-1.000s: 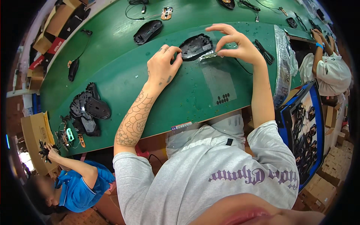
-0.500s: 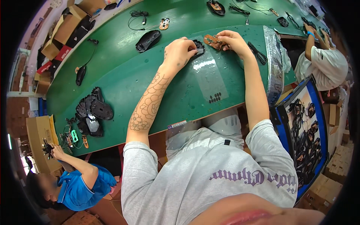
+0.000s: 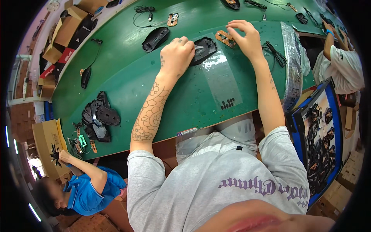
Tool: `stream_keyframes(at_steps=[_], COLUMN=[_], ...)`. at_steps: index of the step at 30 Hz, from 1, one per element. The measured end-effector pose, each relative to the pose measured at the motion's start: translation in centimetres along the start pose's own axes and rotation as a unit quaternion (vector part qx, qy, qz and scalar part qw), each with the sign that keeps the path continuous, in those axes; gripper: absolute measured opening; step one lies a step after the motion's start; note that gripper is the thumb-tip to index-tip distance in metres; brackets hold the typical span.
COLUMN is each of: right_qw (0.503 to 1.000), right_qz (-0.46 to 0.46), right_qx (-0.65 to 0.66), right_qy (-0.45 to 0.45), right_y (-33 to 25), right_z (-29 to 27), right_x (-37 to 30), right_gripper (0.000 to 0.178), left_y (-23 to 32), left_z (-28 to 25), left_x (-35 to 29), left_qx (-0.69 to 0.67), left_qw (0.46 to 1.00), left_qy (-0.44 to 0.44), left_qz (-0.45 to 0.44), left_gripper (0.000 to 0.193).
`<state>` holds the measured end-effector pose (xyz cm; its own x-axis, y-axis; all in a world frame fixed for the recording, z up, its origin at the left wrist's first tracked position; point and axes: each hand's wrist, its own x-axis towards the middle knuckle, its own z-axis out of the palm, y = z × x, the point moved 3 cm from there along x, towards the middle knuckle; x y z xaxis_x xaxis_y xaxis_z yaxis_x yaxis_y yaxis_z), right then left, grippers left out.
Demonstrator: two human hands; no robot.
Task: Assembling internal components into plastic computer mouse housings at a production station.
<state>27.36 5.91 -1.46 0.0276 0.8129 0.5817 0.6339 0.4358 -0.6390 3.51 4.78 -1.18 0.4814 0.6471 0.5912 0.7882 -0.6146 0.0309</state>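
Observation:
My left hand [image 3: 177, 56] is closed at the left end of a black mouse bottom shell [image 3: 206, 50], which lies on the green table. A small greyish piece shows by its fingertips; I cannot tell whether it belongs to the shell. My right hand [image 3: 248, 41] has its fingers apart, with the thumb close to an orange-brown circuit board [image 3: 225, 39]. That board sits just right of the shell. Behind my left hand lies a black mouse top shell [image 3: 155, 39]. A clear plastic sheet [image 3: 222, 77] with several small black oval pads stretches toward me.
Several black mouse shells [image 3: 101, 116] are heaped at the left. A coiled black cable [image 3: 275, 53] lies right of my right hand, beside a plastic-wrapped edge [image 3: 290, 65]. A blue-framed rack [image 3: 317, 143] stands at the right. A person in blue [image 3: 91, 189] works at lower left.
My right hand has let go of the circuit board, which now rests on the table, and its fingers have spread. My left hand has shifted left, uncovering more of the shell.

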Motion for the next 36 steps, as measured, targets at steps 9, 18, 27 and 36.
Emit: stream_keyframes(at_steps=[9, 18, 27, 36], right_qw=[0.991, 0.982, 0.978, 0.976], right_qz=[-0.046, -0.072, -0.097, -0.138], right_qx=[0.023, -0.004, -0.015, -0.015], right_qy=[-0.127, -0.177, -0.184, -0.166], right_y=[-1.9, -1.8, -1.6, -1.8], right_z=[2.0, 2.3, 2.6, 2.6], right_x=[-0.8, -1.1, -1.1, -0.9], right_gripper=[0.013, 0.014, 0.014, 0.015], left_y=[0.3, 0.8, 1.3, 2.0], left_z=[-1.6, -0.8, -1.4, -1.3], left_x=[0.6, 0.9, 0.7, 0.8], left_qx=[-0.147, -0.155, -0.167, -0.172], left_qw=[0.981, 0.975, 0.961, 0.945], left_qy=[-0.1, -0.123, -0.171, -0.2], left_qz=[-0.076, -0.099, -0.141, -0.193], left_gripper=[0.006, 0.008, 0.012, 0.014])
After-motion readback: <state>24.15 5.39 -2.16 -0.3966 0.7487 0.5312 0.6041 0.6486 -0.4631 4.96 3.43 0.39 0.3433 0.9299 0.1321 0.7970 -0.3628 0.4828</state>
